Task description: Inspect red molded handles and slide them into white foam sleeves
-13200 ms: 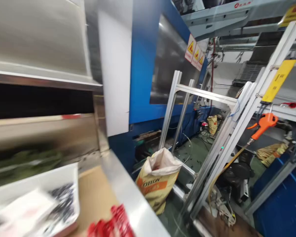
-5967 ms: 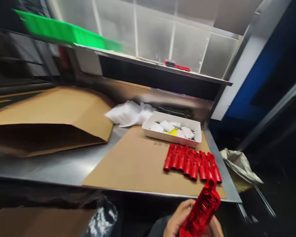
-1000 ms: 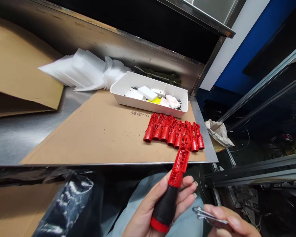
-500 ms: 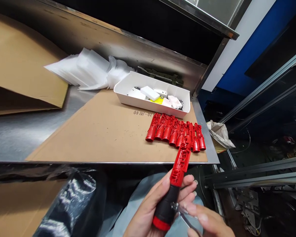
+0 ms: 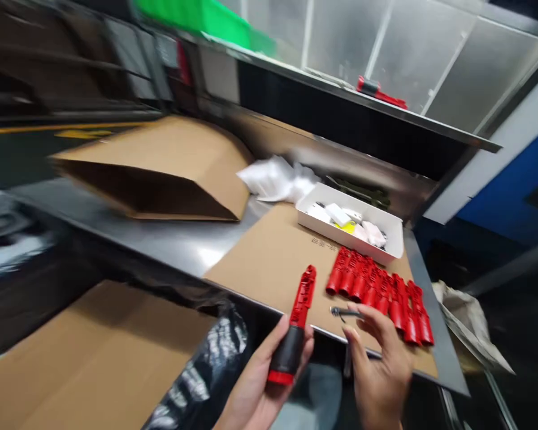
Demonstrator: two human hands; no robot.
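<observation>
My left hand [image 5: 269, 370] is wrapped round a red and black plastic tool housing [image 5: 287, 352]. The housing's open-sided red end points up, showing moulded ribs, and its black sleeve with a red end ring lies in my palm. To the right, my right hand [image 5: 379, 358] has curled fingers round a slim metal tool [image 5: 344, 312]; its small tip points left, and blur hides its exact kind. Just behind that hand, several red housing shells [image 5: 370, 283] lie side by side in a row on a cardboard sheet [image 5: 269, 260].
A white tray [image 5: 392, 257] behind the shells holds white pieces and a yellow item. White foam sheets [image 5: 269, 179] lie to its left, beside an open cardboard box [image 5: 174, 161]. Another red and black housing [image 5: 379, 92] rests on the upper shelf. Black plastic [image 5: 192, 382] hangs below the bench edge.
The view has swung left and up. My right hand has moved away from the black sleeve toward the shells, still with the slim metal tool. The housing stays in my left hand.
</observation>
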